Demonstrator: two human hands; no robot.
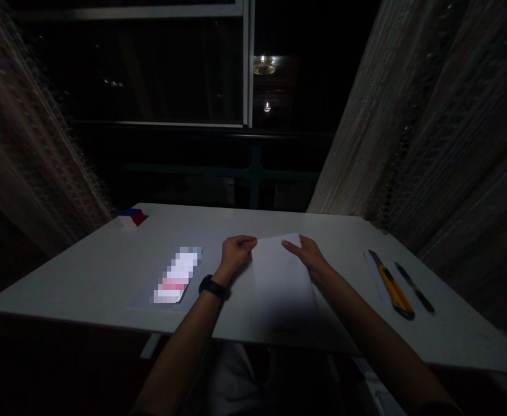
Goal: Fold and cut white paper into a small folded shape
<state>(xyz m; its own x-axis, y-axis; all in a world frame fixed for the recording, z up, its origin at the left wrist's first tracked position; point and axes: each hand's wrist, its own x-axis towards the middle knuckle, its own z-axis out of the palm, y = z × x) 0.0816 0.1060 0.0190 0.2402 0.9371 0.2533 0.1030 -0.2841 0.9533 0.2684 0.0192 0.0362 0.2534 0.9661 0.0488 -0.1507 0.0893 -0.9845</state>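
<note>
Head view, dim light: a white rectangular sheet of paper [284, 284] lies on the middle of a white tabletop [84, 271], its near end reaching towards the table's front edge. The left hand [235, 254], with a black wristwatch [212, 286] on its wrist, has its fingers curled together and pinched on the sheet's far left corner. The right hand [309, 255] grips the far right corner, fingers closed on the edge. Well to the right lie a yellow utility knife [394, 286] and a black pen [414, 288], side by side. A small red and blue block [132, 217] sits near the far left corner. Pale curtains [431, 127] hang on both sides of a dark window.
</note>
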